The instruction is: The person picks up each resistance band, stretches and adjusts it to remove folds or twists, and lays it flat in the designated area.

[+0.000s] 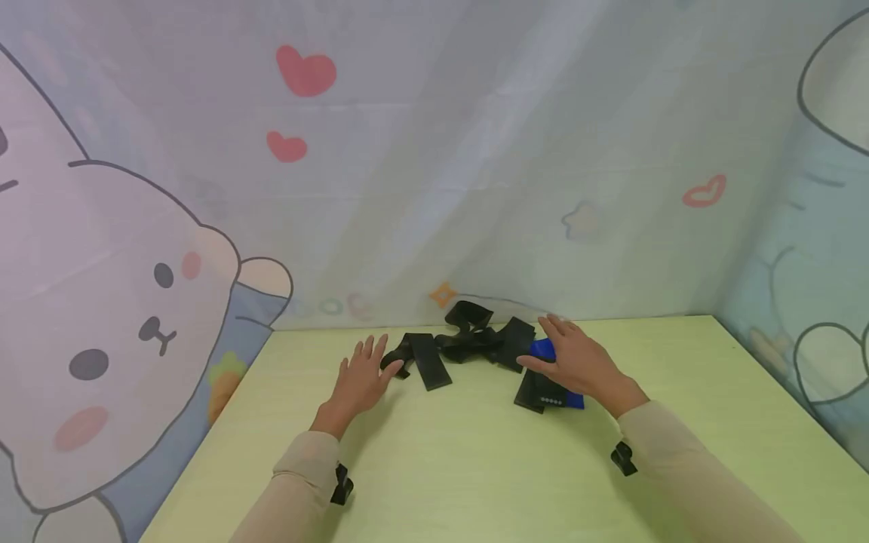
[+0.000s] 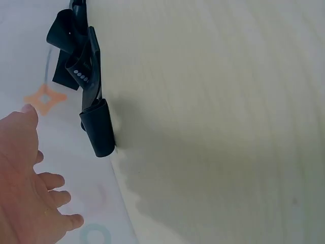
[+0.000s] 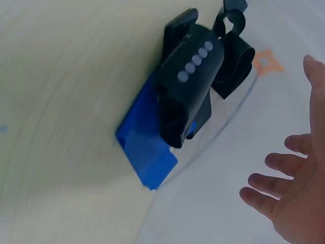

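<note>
A long black flat band (image 1: 468, 343) lies loosely bunched in loops and folds at the far side of the table. At its right end it overlaps a flat blue piece (image 3: 150, 147), and a row of pale dots marks one black fold (image 3: 190, 76). My left hand (image 1: 360, 381) hovers with spread fingers beside the band's left end. Over the right end, my right hand (image 1: 577, 362) is spread too, hiding part of the blue piece in the head view. Neither hand grips anything.
The pale yellow-green table (image 1: 434, 467) meets a printed cloth backdrop (image 1: 434, 188) right behind the band. Cloth also hangs at the left and right sides. A small black strap piece shows at each wrist.
</note>
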`<control>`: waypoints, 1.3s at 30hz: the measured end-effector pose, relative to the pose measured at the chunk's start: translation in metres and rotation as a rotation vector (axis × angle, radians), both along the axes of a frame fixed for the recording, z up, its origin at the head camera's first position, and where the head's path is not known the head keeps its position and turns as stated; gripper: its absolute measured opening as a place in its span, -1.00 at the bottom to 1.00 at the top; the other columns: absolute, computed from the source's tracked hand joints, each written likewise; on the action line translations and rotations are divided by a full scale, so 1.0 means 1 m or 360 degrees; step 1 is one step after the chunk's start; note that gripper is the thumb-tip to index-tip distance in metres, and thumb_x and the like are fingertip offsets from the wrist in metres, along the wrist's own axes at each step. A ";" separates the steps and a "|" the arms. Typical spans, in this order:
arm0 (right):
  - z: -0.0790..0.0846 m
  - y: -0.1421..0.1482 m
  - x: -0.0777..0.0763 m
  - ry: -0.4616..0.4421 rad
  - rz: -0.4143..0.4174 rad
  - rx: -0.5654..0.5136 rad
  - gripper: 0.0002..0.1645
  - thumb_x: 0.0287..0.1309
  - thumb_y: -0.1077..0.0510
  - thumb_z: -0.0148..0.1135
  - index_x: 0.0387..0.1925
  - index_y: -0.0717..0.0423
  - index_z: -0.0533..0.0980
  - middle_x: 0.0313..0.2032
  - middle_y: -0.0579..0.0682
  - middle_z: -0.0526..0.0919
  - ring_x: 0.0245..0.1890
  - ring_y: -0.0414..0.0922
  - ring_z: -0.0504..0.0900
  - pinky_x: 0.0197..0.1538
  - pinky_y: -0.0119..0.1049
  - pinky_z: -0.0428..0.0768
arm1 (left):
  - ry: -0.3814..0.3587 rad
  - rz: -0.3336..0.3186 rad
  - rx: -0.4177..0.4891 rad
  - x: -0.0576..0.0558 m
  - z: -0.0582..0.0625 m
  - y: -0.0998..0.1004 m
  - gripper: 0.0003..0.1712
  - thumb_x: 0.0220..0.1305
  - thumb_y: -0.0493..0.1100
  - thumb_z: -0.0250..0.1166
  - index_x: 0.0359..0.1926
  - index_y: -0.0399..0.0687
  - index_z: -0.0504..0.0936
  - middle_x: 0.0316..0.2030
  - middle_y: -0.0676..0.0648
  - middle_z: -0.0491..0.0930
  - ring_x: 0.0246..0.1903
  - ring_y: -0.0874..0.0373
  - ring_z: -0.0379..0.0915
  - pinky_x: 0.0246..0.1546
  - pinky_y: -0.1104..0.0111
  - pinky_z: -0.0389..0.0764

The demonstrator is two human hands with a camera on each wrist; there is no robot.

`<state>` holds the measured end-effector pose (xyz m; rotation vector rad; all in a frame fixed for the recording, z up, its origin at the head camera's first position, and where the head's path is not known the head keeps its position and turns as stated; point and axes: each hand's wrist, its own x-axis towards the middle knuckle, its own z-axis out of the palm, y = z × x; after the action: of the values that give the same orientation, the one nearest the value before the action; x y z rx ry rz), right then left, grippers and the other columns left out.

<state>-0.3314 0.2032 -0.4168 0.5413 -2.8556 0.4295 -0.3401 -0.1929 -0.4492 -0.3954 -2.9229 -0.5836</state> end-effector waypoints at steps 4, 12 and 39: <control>0.000 -0.009 -0.001 -0.0021 0.0059 -0.0102 0.08 0.27 -0.37 0.19 0.51 0.25 0.11 0.44 0.31 0.20 0.36 0.32 0.28 0.16 0.31 0.43 | 0.0035 0.0021 0.0039 -0.002 -0.001 -0.001 -0.21 0.56 0.18 -0.04 0.56 -0.18 0.04 0.45 -0.44 0.08 0.31 -0.39 0.22 0.19 -0.26 0.31; 0.000 -0.023 -0.002 -0.0042 0.0160 -0.0190 0.04 0.23 -0.08 0.39 0.53 0.22 0.08 0.44 0.28 0.23 0.29 0.31 0.38 0.15 0.20 0.50 | -0.0008 0.0083 0.0184 -0.007 -0.004 -0.004 -0.26 0.58 0.14 -0.04 0.56 -0.13 0.05 0.36 -0.40 0.11 -0.18 -0.17 0.57 -0.30 0.02 0.55; -0.008 -0.093 -0.021 -0.0255 0.0246 -0.0457 -0.21 0.22 0.11 0.42 0.43 0.11 0.34 0.09 0.19 0.63 0.02 0.09 0.63 0.07 -0.02 0.58 | -0.0062 0.0170 0.0894 -0.021 -0.009 -0.011 -0.40 0.35 -0.44 0.23 0.39 -0.27 0.37 0.15 -0.44 0.50 0.08 -0.30 0.53 -0.08 0.10 0.66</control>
<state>-0.3523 0.1106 -0.4252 0.7011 -2.8355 0.9314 -0.3610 -0.2034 -0.4581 -0.1551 -2.6273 -1.3463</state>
